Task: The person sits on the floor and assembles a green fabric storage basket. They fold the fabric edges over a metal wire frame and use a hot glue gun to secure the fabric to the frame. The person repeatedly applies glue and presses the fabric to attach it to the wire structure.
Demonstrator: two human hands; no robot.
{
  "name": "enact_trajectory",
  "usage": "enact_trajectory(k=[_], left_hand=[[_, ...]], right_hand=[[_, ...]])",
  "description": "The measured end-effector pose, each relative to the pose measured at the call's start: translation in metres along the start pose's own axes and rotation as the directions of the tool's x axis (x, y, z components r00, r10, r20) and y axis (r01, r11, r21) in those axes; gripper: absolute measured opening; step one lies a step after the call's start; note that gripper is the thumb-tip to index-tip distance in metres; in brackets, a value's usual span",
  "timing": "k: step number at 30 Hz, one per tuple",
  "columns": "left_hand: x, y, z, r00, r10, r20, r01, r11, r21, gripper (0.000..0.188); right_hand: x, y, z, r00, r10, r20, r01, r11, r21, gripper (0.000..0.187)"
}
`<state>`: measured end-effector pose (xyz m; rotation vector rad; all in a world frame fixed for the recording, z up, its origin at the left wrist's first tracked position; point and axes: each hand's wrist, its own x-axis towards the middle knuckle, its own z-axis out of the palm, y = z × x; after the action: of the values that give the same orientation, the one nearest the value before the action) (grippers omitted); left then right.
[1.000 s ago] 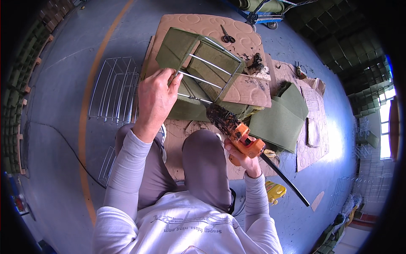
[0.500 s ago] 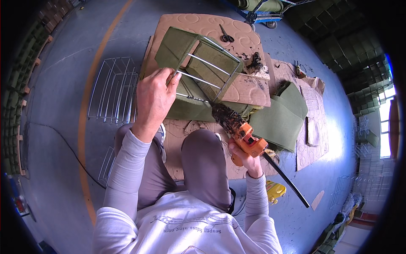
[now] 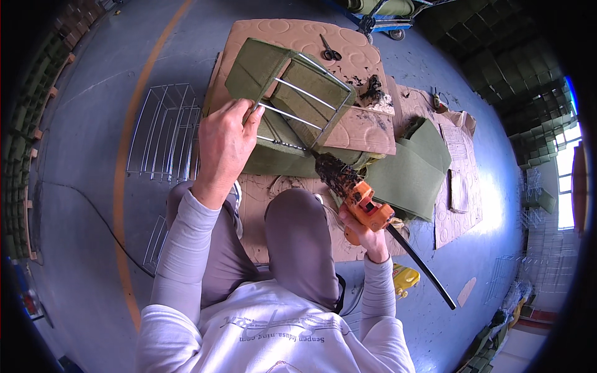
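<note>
In front of my knees sits a wire frame (image 3: 305,100) partly covered by green felt-like fabric (image 3: 255,68). My left hand (image 3: 225,143) is closed on the near left corner of this covered frame, pinching the fabric edge against the wire. My right hand (image 3: 367,236) grips an orange glue gun (image 3: 373,212). Its front end is caked in dark residue, and a long black glue stick (image 3: 423,267) sticks out of its back. The nozzle meets the frame's near right corner; whether it touches cannot be made out. Dark spots dot the near wire.
Cardboard (image 3: 249,186) lies beneath the work. Scissors (image 3: 331,51), a blackened lump (image 3: 374,88) and pliers (image 3: 439,101) rest farther off. Green sheets (image 3: 413,168) lie at the right. Bare wire frames (image 3: 163,132) stand left, a yellow object (image 3: 405,278) near my right elbow.
Very little differs. The glue gun's nozzle has shifted slightly along the frame's near right corner, while my left hand keeps its pinch. The whole view has drifted a touch.
</note>
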<state>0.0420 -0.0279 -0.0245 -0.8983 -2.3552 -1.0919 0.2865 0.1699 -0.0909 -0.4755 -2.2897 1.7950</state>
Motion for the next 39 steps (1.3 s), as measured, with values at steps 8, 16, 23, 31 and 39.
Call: enact_trajectory(k=[8,16,23,31,39], left_hand=[[0.002,0.001,-0.001,0.999,0.052,-0.014,-0.05,0.995,0.084,0.017],[0.001,0.001,0.002,0.997,0.076,-0.017,-0.073,0.992,0.105,0.016],[0.001,0.001,0.004,0.996,0.09,-0.022,-0.087,0.99,0.115,0.017],[0.002,-0.003,0.005,0.995,0.092,-0.034,-0.087,0.989,0.124,0.017],[0.003,-0.004,0.005,0.995,0.091,-0.037,-0.086,0.988,0.129,0.019]], right_hand=[[0.001,0.004,-0.005,0.998,-0.061,0.002,0.061,0.994,-0.087,0.012],[0.003,0.002,-0.006,0.992,-0.121,-0.018,0.118,0.986,-0.115,0.013],[-0.001,0.021,-0.011,0.994,-0.101,-0.034,0.096,0.987,-0.126,0.016],[-0.003,0.0,-0.002,0.999,0.047,-0.019,-0.047,0.999,-0.012,0.02],[-0.001,0.02,-0.009,0.999,-0.037,-0.033,0.036,0.998,-0.053,0.02]])
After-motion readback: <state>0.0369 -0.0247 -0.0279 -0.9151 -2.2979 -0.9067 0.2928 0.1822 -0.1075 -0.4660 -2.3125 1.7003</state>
